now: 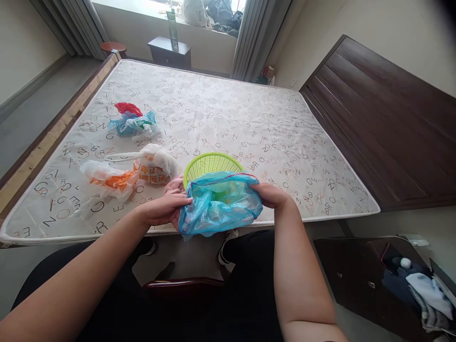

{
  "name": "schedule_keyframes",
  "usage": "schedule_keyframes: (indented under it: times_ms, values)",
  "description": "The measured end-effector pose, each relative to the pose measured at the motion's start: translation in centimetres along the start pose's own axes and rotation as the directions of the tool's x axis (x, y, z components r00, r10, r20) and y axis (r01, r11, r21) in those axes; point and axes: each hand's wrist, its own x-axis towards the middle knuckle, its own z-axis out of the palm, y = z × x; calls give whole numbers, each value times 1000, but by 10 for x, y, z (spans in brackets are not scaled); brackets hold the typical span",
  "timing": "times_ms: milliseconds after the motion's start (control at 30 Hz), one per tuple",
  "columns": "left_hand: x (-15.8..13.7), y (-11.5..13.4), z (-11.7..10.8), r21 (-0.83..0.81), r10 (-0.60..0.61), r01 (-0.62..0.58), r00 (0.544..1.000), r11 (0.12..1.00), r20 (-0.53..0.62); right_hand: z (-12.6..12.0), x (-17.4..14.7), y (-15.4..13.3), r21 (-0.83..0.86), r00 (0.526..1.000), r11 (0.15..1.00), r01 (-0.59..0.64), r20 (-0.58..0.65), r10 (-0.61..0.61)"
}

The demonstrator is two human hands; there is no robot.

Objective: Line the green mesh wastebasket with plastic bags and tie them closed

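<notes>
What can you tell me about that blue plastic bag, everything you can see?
The blue bag looks like thin, shiny, see-through plastic, crinkled all over, with a reddish line along its rim. The left hand and right hand hold it spread by its two sides. It is at the near edge of the mattress, hiding part of a green basket; whether they touch is unclear.

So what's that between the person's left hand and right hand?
A blue plastic bag, spread between the left hand and the right hand. In the head view, a green basket shows just beyond it.
</notes>
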Motion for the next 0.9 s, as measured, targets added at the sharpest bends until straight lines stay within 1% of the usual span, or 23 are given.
schedule_keyframes:
  times_ms: [67, 133, 167, 233, 267, 300, 333, 367, 400, 467, 500, 533, 567, 633, 700, 733, 800, 867, 900]
  values:
    - [2, 0, -10, 128, -93, 91, 996, 988, 6, -6, 2, 2, -111, 999, 992, -53, -2, 53]
    - [4, 2, -22, 230, -110, 102, 994, 968, 22, -13, 5, 4, -201, 996, 977, -73, -54, 64]
    - [6, 3, -28, 282, -108, 92, 993, 955, 43, -17, 7, 5, -236, 996, 970, -66, -80, 49]
    - [10, 6, -36, 401, -116, 73, 990, 913, 86, -23, 12, 8, -293, 992, 956, -18, -121, -18]
    - [13, 8, -38, 458, -109, 59, 990, 887, 84, -26, 16, 9, -325, 988, 946, 10, -140, -58]
    - [16, 8, -39, 506, -77, 35, 995, 862, 63, -28, 19, 11, -361, 981, 932, 37, -163, -102]
    - [19, 9, -40, 542, -20, 3, 999, 840, 27, -29, 22, 12, -397, 970, 915, 63, -193, -151]
    - [22, 9, -40, 569, 54, -33, 998, 822, -20, -30, 26, 12, -434, 950, 897, 88, -233, -206]
    - [25, 8, -39, 589, 139, -71, 988, 805, -71, -30, 29, 13, -466, 926, 879, 105, -277, -258]
    - [31, 9, -36, 613, 303, -142, 938, 777, -167, -27, 33, 12, -500, 874, 854, 143, -342, -346]
    - [33, 9, -34, 612, 370, -181, 908, 770, -198, -25, 34, 10, -501, 857, 848, 174, -347, -381]
    - [34, 10, -33, 600, 420, -222, 883, 769, -211, -23, 35, 9, -492, 851, 844, 214, -330, -408]
    - [34, 11, -31, 577, 454, -267, 867, 772, -207, -20, 35, 7, -472, 852, 842, 260, -298, -430]
    - [34, 13, -28, 512, 484, -348, 861, 785, -158, -14, 33, 4, -429, 856, 834, 348, -216, -469]
    - [35, 12, -27, 466, 500, -400, 859, 789, -111, -8, 32, 2, -431, 858, 817, 383, -163, -488]
    - [37, 10, -27, 463, 510, -412, 854, 785, -104, -5, 32, 2, -467, 857, 799, 379, -147, -494]
    - [42, 5, -27, 493, 532, -417, 839, 763, -115, 1, 33, 1, -586, 843, 725, 361, -128, -523]
    - [47, -1, -27, 562, 558, -397, 818, 726, -142, 7, 37, 2, -691, 803, 632, 352, -123, -583]
    - [50, -3, -28, 611, 582, -384, 798, 692, -157, 9, 39, 2, -721, 778, 595, 356, -123, -616]
